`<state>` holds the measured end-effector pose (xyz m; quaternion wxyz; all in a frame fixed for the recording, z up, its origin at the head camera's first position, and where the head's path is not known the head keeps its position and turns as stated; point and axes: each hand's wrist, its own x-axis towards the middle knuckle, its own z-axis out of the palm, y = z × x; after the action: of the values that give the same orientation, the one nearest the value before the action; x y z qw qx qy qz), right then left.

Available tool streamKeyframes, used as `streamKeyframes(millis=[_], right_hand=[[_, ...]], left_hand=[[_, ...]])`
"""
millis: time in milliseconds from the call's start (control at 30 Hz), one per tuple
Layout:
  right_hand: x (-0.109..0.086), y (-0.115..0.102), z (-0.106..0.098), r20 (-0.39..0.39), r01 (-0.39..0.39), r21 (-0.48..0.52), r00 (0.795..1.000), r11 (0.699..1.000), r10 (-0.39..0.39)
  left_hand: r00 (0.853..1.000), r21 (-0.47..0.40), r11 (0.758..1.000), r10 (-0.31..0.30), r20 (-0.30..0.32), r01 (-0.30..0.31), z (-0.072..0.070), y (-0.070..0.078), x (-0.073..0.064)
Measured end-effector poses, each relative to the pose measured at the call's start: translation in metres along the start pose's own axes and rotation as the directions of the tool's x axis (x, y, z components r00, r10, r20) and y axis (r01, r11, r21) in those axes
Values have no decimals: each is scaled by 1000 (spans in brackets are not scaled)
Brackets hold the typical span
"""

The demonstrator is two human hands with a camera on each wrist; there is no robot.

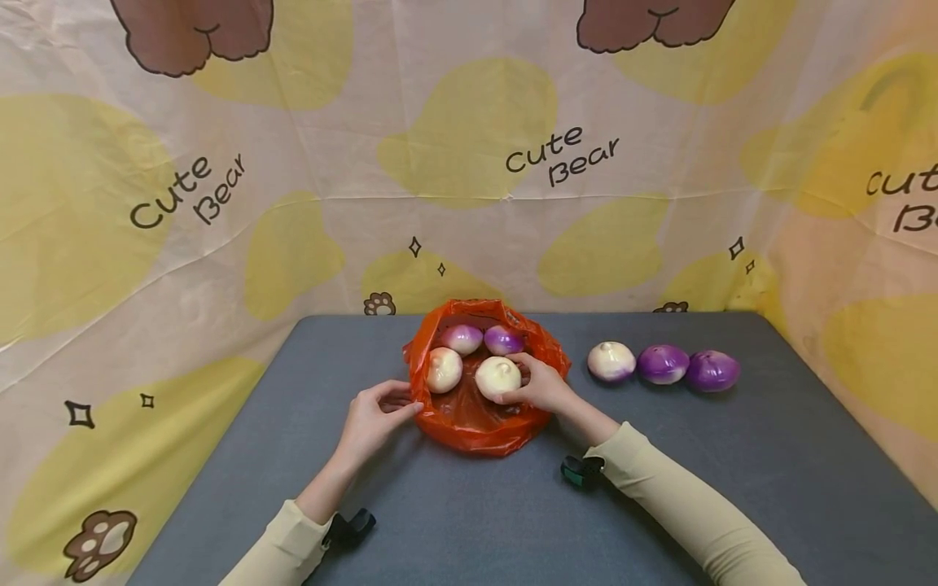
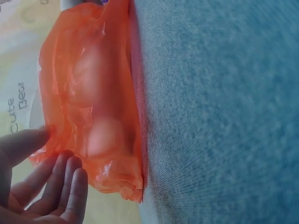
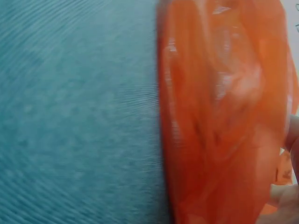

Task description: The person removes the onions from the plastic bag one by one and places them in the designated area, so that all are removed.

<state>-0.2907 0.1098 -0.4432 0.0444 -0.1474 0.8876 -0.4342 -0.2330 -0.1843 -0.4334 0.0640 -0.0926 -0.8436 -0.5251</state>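
Note:
A red plastic bag [image 1: 476, 439] stands on the table with its mouth spread wide. My left hand [image 1: 375, 419] is at the bag's left rim, pinching the film between thumb and fingers; the left wrist view shows the thumb against the bag wall [image 2: 88, 93]. Over the bag's mouth, my right hand [image 1: 538, 384] grips a whitish onion [image 1: 498, 378] from its right side. Another pale onion [image 1: 444, 370] lies inside at the left, and two purple-and-white onions, one left [image 1: 462, 338] and one right [image 1: 503, 339], sit at the back of the bag.
Right of the bag, three onions form a row on the grey table [image 1: 454, 521]: a mostly white one [image 1: 611, 361], a purple one [image 1: 663, 364] and another purple one [image 1: 712, 371]. Behind the table hangs a printed cloth [image 1: 469, 130].

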Motion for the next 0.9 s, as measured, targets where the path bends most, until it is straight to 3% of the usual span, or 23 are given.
streamKeyframes(millis=[533, 900], right_hand=[[-8, -8, -21, 50, 17, 10, 999, 1000, -17], [-25, -13, -33, 73, 43, 61, 996, 997, -47]], left_hand=[[1000, 32, 999, -9, -2, 9, 1, -1, 1], [1000, 26, 1000, -5, 3, 5, 0, 0, 1]])
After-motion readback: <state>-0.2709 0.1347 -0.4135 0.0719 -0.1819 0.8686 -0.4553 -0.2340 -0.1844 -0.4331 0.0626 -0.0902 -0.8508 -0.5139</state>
